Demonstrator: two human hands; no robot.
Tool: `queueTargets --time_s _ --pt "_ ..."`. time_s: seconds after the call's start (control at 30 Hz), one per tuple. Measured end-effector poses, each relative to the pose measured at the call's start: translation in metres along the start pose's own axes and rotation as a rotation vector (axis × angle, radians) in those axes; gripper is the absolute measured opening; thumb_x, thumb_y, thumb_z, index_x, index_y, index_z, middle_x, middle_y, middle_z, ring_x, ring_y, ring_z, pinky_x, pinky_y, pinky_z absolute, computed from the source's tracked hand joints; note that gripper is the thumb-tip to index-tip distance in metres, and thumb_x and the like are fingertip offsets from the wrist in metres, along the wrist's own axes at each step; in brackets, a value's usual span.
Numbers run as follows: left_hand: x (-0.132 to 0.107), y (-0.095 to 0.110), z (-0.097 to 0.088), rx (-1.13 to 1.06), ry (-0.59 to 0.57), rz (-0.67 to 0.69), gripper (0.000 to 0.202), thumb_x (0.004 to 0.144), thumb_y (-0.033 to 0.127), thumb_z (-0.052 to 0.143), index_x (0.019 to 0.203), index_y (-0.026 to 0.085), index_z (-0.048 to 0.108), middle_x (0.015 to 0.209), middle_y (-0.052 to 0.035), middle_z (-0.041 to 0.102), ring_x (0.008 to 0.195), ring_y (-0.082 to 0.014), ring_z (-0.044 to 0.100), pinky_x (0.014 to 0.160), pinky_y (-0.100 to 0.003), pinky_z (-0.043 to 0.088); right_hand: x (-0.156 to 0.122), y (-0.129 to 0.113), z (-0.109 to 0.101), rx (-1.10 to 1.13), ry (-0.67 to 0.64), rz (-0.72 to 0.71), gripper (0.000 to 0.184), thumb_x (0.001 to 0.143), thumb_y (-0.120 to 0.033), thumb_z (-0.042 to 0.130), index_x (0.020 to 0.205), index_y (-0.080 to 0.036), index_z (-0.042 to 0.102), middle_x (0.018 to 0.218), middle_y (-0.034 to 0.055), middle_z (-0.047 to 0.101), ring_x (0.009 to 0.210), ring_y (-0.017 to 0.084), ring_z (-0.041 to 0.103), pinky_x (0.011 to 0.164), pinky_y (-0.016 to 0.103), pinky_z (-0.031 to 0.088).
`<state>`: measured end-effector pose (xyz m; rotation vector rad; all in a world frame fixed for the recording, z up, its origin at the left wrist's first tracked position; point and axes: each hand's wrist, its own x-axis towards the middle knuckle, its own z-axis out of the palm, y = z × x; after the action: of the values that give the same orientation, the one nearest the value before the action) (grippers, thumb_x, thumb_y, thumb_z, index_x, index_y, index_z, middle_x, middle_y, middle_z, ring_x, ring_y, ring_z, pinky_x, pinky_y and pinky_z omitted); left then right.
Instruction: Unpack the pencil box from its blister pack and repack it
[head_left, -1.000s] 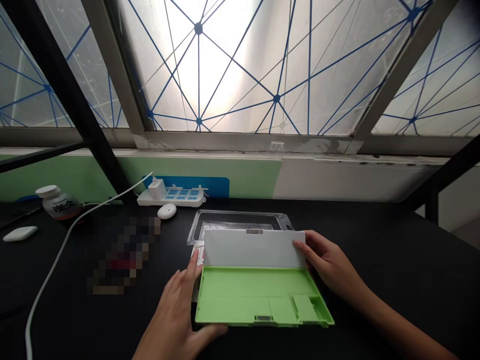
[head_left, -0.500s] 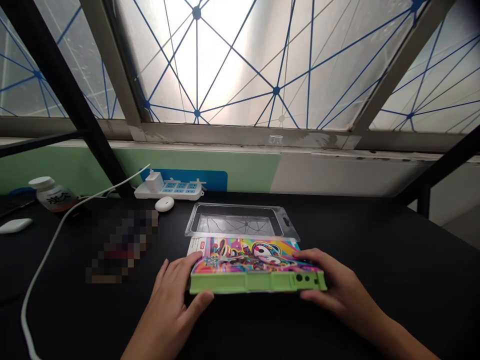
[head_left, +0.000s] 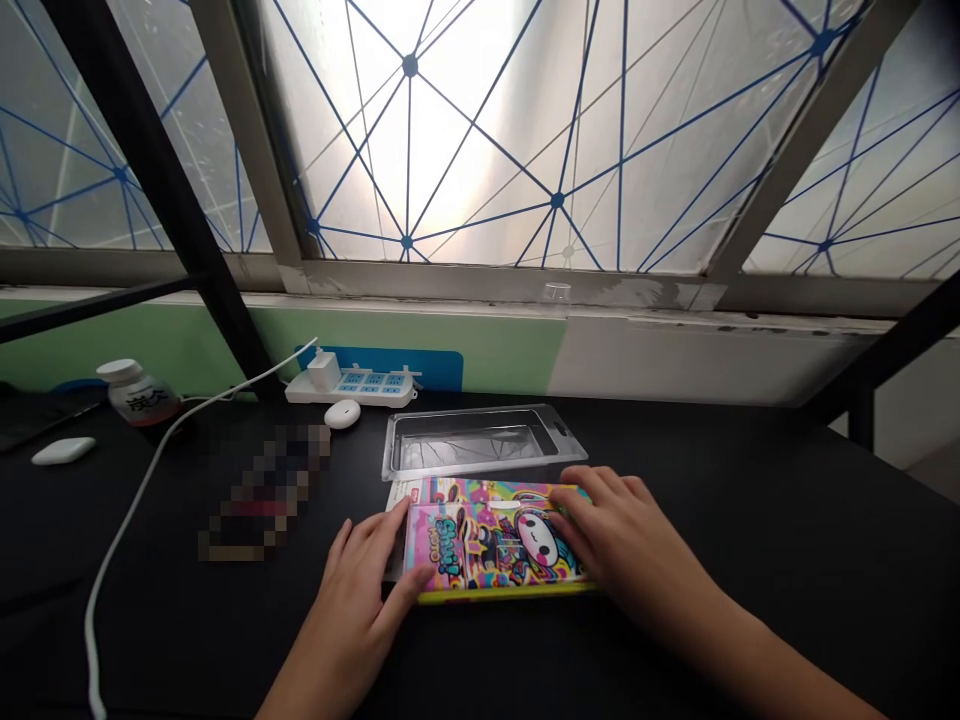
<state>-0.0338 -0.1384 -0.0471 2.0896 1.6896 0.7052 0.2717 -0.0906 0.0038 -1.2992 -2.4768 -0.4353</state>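
Observation:
A flat green case with a bright cartoon lid (head_left: 480, 550) lies closed on the black table (head_left: 750, 520). My left hand (head_left: 356, 590) rests at its left end, thumb against the front corner, fingers spread flat. My right hand (head_left: 619, 545) lies palm down on the lid's right part, fingers stretched out over it. A printed card (head_left: 420, 492) pokes out from under the case at the far side. Just behind it lies a clear plastic blister tray (head_left: 480, 442).
At the back left are a white power strip with a charger (head_left: 352, 385), a small white oval object (head_left: 343, 413), a white cable (head_left: 135, 500), a white-capped bottle (head_left: 142, 395) and a white case (head_left: 64, 450). A blurred patch (head_left: 259, 495) lies left of the case.
The case's lid was standing open one second ago and has been shut. My right hand has moved from the lid's edge onto its top; the case now sits slightly nearer me.

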Motion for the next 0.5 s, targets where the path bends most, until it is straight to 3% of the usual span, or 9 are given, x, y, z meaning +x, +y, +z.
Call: queueTargets --time_s 0.1,0.23,0.37,0.5 --pt "-0.001 -0.005 0.002 0.008 -0.04 0.058 0.077 0.095 0.052 0.054 0.158 0.029 0.017 0.157 -0.0133 0.04 0.143 -0.0318 0.039 0.118 -0.064 0.017 0.016 -0.021 0.003 0.126 -0.077 -0.018 0.019 0.098 -0.033 0.053 0.108 -0.02 0.064 0.097 0.0084 0.068 0.087 0.025 0.06 0.075 0.038 0.042" --pt "-0.001 -0.007 0.003 0.007 -0.045 0.06 0.1 0.091 0.048 0.063 0.158 0.033 -0.01 0.157 -0.0157 0.04 0.143 -0.0318 0.04 0.117 -0.067 0.017 0.034 -0.033 0.013 0.207 -0.128 0.016 0.013 0.098 -0.028 0.054 0.097 -0.019 0.063 0.092 0.0077 0.065 0.085 0.025 0.058 0.073 0.038 0.044" --pt "-0.002 -0.001 0.003 0.055 -0.034 0.081 0.093 0.095 0.043 0.058 0.158 0.035 -0.01 0.162 -0.0147 0.027 0.144 -0.0316 0.037 0.116 -0.066 0.021 0.038 -0.03 0.02 0.285 -0.087 0.032 0.012 0.098 -0.023 0.05 0.091 -0.019 0.059 0.091 0.0086 0.062 0.084 0.024 0.056 0.074 0.038 0.047" --pt "-0.003 0.006 0.0 0.072 0.024 0.074 0.089 0.097 0.041 0.055 0.159 0.032 -0.007 0.163 -0.0135 0.025 0.145 -0.0312 0.034 0.117 -0.063 0.023 0.038 -0.026 0.022 0.329 0.082 0.006 0.011 0.099 -0.021 0.046 0.093 -0.019 0.055 0.093 0.0096 0.06 0.086 0.024 0.055 0.076 0.039 0.05"
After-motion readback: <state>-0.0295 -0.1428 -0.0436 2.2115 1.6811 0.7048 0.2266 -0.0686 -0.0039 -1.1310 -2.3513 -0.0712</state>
